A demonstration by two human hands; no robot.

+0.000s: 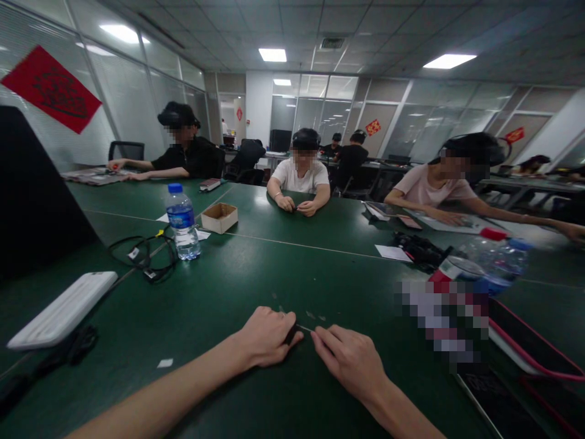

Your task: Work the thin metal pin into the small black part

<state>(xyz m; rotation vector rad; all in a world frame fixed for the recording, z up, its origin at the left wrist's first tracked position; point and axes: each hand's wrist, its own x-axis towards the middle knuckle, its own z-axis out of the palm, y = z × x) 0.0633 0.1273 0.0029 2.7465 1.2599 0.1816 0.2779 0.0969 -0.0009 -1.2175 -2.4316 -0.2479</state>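
Note:
Above the near part of the green table [256,274], my left hand [270,336] is closed in a pinch around one end of a small thin object [305,328], dark on the left and pale on the right. My right hand [350,356] pinches the pale end between thumb and fingers. The two hands are a short gap apart. A few small clear scraps [311,315] lie on the table just beyond them. What exactly the thin object is cannot be made out.
A water bottle [183,228], black cables [148,259] and an open box [220,218] stand left. A white power bank-like case [64,311] is far left. Bottles [507,265], a black pouch [534,341] and a phone [498,399] lie right. People sit across the table.

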